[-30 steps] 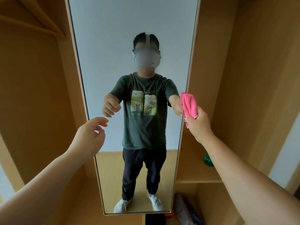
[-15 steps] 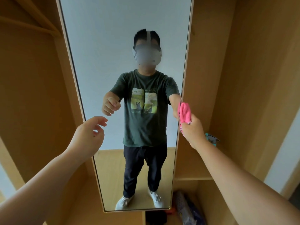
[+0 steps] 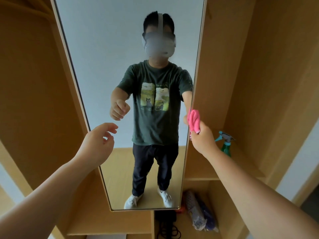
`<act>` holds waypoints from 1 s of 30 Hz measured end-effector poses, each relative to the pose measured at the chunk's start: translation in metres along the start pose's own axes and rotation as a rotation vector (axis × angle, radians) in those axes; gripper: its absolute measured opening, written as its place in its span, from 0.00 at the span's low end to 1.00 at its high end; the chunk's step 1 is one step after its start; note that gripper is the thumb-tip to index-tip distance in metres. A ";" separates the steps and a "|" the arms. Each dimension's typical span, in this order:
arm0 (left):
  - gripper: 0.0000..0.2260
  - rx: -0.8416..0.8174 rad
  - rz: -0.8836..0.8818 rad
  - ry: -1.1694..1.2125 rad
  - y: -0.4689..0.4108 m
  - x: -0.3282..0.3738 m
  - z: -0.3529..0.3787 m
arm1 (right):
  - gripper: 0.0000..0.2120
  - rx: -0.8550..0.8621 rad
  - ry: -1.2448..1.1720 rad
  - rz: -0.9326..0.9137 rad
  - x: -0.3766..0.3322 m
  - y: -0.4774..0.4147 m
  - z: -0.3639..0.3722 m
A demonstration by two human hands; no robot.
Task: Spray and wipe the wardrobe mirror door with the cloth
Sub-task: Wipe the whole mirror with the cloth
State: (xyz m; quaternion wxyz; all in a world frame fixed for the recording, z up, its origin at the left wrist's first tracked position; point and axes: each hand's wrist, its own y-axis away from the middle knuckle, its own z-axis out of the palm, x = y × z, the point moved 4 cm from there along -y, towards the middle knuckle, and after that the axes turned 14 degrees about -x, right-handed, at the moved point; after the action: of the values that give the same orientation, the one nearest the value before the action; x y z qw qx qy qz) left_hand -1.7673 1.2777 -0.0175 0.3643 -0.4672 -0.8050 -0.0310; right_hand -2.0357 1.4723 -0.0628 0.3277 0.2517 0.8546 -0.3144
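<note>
Up close, we face the wardrobe mirror door, our left hand raised before its lower glass, fingers loosely curled and holding nothing. Our right hand grips the bunched pink cloth at the mirror's right edge; just beyond that wrist a green spray bottle stands on a shelf.

Right hand gripping pink cloth at mirror door edge, left hand loosely open.
</note>
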 end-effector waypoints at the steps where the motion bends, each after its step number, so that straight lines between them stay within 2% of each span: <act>1: 0.15 -0.005 -0.002 0.003 0.000 -0.001 0.002 | 0.08 -0.004 0.007 0.004 0.002 0.002 0.002; 21: 0.16 -0.094 -0.017 0.000 0.012 -0.025 0.036 | 0.13 -0.041 0.000 0.057 0.031 0.032 0.032; 30: 0.16 -0.107 -0.030 -0.011 0.017 -0.028 0.049 | 0.08 -0.057 -0.007 0.098 0.043 0.044 0.043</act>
State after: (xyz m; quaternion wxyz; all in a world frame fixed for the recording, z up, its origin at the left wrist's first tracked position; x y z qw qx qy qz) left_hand -1.7730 1.2858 -0.0759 0.3339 -0.4740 -0.8111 -0.0769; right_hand -2.0186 1.4813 -0.1358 0.3530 0.2827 0.8487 -0.2743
